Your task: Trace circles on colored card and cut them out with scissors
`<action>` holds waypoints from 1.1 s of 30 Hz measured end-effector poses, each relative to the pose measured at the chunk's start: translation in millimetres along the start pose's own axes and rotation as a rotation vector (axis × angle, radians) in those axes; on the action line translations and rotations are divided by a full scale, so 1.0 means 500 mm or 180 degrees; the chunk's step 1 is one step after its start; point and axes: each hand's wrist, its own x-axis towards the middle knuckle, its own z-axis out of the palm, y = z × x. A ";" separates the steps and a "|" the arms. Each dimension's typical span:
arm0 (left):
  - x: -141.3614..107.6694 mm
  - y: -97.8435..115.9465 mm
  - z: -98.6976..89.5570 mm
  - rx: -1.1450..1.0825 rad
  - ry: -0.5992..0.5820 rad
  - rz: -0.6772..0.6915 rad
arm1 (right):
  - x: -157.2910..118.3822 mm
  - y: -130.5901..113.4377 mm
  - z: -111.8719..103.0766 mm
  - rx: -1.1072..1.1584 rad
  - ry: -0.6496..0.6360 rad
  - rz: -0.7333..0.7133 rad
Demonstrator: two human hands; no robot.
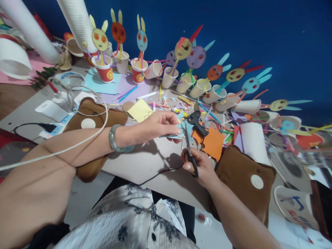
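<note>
My left hand (163,125) pinches a small piece of light blue paper (174,134) above the table, with drawn lines faintly visible on it. The fingers of my right hand (198,164) are wrapped round the black handles of a pair of scissors (187,136). Its blades point up and away from me, right beside the blue paper; whether they touch it I cannot tell. Just behind the scissors lies a black glue gun (197,122). Orange paper (214,140) rests to the right of it, and a yellow paper sheet (140,110) lies behind my left wrist.
Paper cups with rabbit-faced paper figures (142,40) line the back by the blue wall. Paper scraps and markers (168,102) litter the middle. Brown cushions (243,180) lie on both sides. A white cable (64,148) crosses my left arm, near a power strip (55,129).
</note>
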 end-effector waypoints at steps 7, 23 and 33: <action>0.002 0.001 -0.001 0.0012 0.0022 0.0045 | 0.000 0.002 -0.001 0.0034 -0.0023 -0.0009; 0.001 0.001 -0.001 0.0050 0.0007 0.0021 | -0.002 0.008 -0.002 -0.0015 -0.0081 -0.0063; -0.001 0.004 -0.002 0.0109 -0.0127 -0.0092 | 0.000 0.008 -0.003 -0.0014 -0.0108 -0.0125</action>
